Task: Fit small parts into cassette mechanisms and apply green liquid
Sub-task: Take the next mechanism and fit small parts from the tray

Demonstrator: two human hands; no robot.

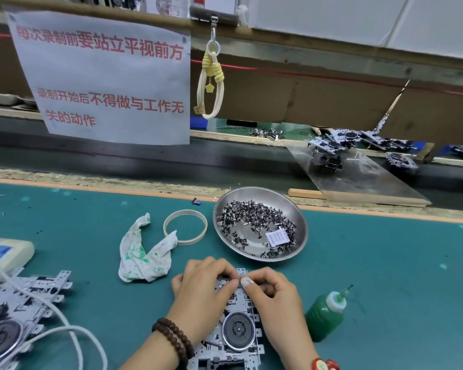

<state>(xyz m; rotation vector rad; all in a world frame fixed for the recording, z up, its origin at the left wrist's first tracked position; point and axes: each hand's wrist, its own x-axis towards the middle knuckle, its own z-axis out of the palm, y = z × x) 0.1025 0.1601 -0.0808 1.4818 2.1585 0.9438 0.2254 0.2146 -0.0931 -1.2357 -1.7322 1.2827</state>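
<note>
A metal cassette mechanism with a round black flywheel lies on the green mat at the bottom centre. My left hand rests on its upper left part, fingers curled, fingertips pressing near its top edge. My right hand pinches something small at the same spot, thumb and forefinger together; the part itself is hidden. A steel dish holding several small dark parts and a white packet stands just beyond the hands. A squeeze bottle of green liquid stands to the right of my right hand.
A stained white rag and a tape ring lie left of the dish. More mechanisms with a white cable sit at the bottom left. A conveyor carries further mechanisms at the back right. A paper notice hangs above.
</note>
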